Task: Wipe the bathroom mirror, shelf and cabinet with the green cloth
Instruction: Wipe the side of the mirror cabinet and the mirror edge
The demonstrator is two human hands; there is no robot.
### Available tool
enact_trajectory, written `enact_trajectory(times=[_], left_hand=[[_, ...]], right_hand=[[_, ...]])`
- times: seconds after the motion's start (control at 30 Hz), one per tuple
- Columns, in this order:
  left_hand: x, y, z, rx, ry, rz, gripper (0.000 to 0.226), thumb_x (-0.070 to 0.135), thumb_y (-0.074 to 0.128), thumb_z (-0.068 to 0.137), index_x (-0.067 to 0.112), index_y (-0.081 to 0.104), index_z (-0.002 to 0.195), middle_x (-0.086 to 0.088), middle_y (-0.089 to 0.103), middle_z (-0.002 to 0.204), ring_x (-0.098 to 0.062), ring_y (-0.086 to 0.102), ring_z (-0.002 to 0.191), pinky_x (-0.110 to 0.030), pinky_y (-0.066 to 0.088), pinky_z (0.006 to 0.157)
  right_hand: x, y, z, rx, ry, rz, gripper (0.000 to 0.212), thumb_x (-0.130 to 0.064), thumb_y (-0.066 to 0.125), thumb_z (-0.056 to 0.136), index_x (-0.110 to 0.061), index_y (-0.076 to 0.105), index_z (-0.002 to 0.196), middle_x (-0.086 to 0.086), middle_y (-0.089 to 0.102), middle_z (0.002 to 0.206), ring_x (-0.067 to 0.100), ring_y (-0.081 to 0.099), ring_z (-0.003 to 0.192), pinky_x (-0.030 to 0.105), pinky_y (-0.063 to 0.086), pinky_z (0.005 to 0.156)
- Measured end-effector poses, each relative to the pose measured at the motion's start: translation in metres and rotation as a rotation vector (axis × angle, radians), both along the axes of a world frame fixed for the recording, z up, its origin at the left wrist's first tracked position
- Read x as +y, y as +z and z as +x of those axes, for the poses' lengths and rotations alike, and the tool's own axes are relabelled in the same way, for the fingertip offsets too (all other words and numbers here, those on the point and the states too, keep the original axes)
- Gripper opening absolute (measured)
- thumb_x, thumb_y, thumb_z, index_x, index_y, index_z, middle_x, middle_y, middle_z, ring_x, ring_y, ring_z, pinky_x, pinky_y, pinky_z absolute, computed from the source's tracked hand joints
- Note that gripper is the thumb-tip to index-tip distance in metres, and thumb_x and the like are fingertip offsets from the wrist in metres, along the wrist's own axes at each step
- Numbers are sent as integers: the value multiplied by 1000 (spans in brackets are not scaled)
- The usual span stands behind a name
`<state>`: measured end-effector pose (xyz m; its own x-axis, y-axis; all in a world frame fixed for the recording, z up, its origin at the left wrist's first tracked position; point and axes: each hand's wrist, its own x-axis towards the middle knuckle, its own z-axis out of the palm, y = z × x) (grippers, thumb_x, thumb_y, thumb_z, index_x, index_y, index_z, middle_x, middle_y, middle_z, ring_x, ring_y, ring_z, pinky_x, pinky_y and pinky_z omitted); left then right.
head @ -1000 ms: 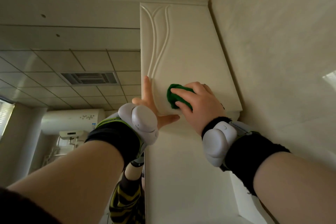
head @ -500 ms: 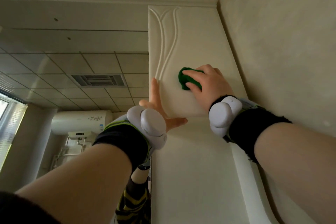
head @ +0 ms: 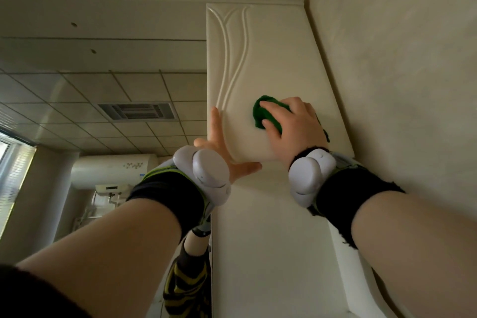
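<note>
I look up at a cream cabinet door (head: 271, 59) with raised curved lines, standing against the right wall. My right hand (head: 291, 126) holds the bunched green cloth (head: 263, 111) and presses it on the lower part of the door. My left hand (head: 222, 147) lies flat with straight fingers on the door's lower left corner, thumb along its bottom edge. Both wrists wear white trackers on black bands.
The mirror (head: 77, 111) to the left of the cabinet reflects a tiled ceiling, a vent and a white water heater (head: 113, 170). A plain wall (head: 400, 85) runs close on the right. A cream panel (head: 271, 253) continues below the door.
My right hand slid the cloth up the door from near its bottom edge, then held about level. My left hand stayed on the door's corner.
</note>
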<state>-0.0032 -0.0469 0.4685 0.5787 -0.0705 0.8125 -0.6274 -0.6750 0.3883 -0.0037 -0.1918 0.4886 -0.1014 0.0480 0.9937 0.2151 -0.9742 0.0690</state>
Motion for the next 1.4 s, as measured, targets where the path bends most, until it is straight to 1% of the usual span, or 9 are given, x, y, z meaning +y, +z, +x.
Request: enact_trajectory(times=[0.13,0.23,0.4,0.63,0.73,0.8,0.9,1.07,1.4], left_hand=[[2,2,2,-4,-20,22,125,50,73,72,27,-29,142,-18,39,135,-25,47,98,-24,25,75],[2,1,4,-48,-115,1,122,39,73,76,20,-27,143,-23,43,133,-24,47,103,-17,17,59],[3,-2,11,-110,-205,-63,122,27,77,74,16,-22,144,-28,39,136,-31,44,121,-17,21,60],[3,2,14,-90,-191,-79,124,34,77,73,22,-24,144,-26,37,138,-37,46,120,-17,26,57],[4,2,14,-75,-169,-32,127,42,76,71,25,-27,143,-25,34,142,-39,43,123,-20,39,75],[3,1,15,-92,-184,-62,126,36,78,72,23,-25,144,-26,35,140,-38,44,121,-12,31,65],[1,0,17,-103,-219,-100,125,27,79,72,21,-22,145,-24,35,139,-36,44,120,-14,21,59],[2,0,19,-125,-170,-72,125,32,79,71,19,-20,146,-29,36,137,-41,42,122,-22,25,66],[2,1,18,-67,-114,-57,126,40,77,71,25,-25,144,-24,39,137,-34,46,115,-24,19,55]], right_hand=[[-1,-13,-3,0,-17,-4,39,-29,51,91,-30,52,129,4,47,122,24,37,111,32,37,80],[-3,-24,-4,3,-21,-17,39,-28,51,90,-29,51,130,4,47,122,25,38,112,32,38,82],[-6,-38,-7,20,-18,-47,40,-25,55,89,-25,53,129,8,50,119,29,42,110,35,40,87],[-16,-60,-11,26,19,-123,40,-18,61,86,-19,58,125,12,55,116,34,49,106,39,45,86],[-23,-62,-13,80,45,-144,40,-18,58,88,-21,55,128,10,52,120,31,45,111,36,39,94],[-26,-58,-14,105,56,-152,40,-17,56,89,-21,54,128,9,51,120,30,44,111,33,35,96],[-26,-49,-14,115,41,-140,40,-17,54,90,-23,53,129,8,49,121,27,41,112,31,34,94],[-28,-27,-14,126,-7,-94,41,-21,50,92,-28,49,132,5,44,125,23,35,114,32,34,94],[-34,3,-8,85,-35,-54,40,-23,49,92,-29,47,132,6,42,124,25,34,113,35,37,90]])
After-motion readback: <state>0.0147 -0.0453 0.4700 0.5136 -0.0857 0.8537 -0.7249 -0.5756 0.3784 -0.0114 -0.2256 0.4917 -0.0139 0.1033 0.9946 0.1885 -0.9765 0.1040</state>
